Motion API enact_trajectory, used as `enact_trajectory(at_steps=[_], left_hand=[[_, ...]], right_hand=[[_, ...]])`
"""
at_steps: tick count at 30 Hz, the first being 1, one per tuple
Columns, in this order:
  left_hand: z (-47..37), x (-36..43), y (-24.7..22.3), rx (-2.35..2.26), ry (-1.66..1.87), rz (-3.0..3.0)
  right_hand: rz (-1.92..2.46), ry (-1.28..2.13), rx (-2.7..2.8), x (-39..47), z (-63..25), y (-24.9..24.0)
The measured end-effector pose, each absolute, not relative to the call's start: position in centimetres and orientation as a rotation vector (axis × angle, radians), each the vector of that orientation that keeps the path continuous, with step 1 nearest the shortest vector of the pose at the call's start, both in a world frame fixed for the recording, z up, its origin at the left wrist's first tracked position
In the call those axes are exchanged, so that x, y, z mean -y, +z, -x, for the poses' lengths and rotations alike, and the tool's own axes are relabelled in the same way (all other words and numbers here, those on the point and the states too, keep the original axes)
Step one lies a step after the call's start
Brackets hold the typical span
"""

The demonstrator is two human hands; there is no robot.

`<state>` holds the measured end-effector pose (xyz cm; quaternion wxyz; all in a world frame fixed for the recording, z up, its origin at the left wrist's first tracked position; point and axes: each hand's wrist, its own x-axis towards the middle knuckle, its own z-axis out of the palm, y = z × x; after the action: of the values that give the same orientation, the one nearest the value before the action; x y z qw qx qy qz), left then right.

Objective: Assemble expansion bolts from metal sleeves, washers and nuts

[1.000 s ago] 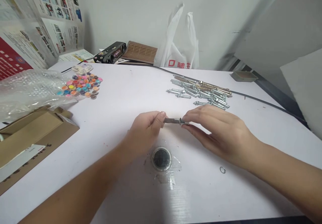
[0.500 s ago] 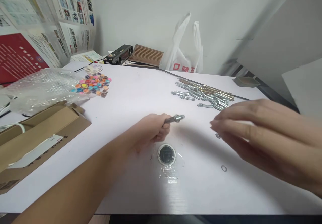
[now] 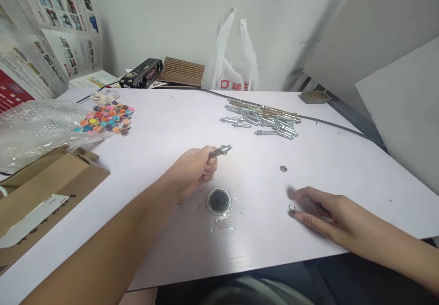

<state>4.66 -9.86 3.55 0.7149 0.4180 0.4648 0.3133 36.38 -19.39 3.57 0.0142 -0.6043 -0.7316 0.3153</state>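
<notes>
My left hand (image 3: 202, 165) is closed around an expansion bolt (image 3: 225, 149), whose threaded end with a nut on it sticks out past the fingers to the right. My right hand (image 3: 329, 213) is low over the table with thumb and fingers apart, nothing gripped between them. Just at its fingertips lies a small metal ring (image 3: 291, 207); whether the thumb touches it I cannot tell. Farther back on the table is a small round metal piece (image 3: 283, 168), perhaps a nut or washer. A pile of silver and gold expansion bolts (image 3: 265, 117) lies beyond both hands.
A round dark disc with a pale rim (image 3: 219, 200) is taped to the white table (image 3: 164, 113). On the left are a cardboard box (image 3: 51, 195), bubble wrap (image 3: 37, 122) and colourful discs (image 3: 109, 120). A white plastic bag (image 3: 236, 62) and a small grey tray (image 3: 314, 97) stand at the back.
My right hand has come down from above the table to beside the metal ring, its fingers now spread. My left hand still holds the bolt; the whole view has shifted a little.
</notes>
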Motion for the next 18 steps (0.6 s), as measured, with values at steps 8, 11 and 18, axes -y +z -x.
enact_trajectory(at_steps=[8, 11, 18], left_hand=[[-4.6, 9.8, 3.5, -1.015, 0.692, -0.952], [-4.8, 9.7, 3.1, -1.023, 0.669, -0.99], [-5.2, 9.9, 3.2, -1.038, 0.704, -1.004]], right_hand=[[1.734, 1.183, 2.215, 17.1, -34.3, 3.8], [1.651, 1.196, 2.047, 15.0, -32.2, 6.6], [1.382, 1.011, 2.012, 11.0, -25.3, 11.0]])
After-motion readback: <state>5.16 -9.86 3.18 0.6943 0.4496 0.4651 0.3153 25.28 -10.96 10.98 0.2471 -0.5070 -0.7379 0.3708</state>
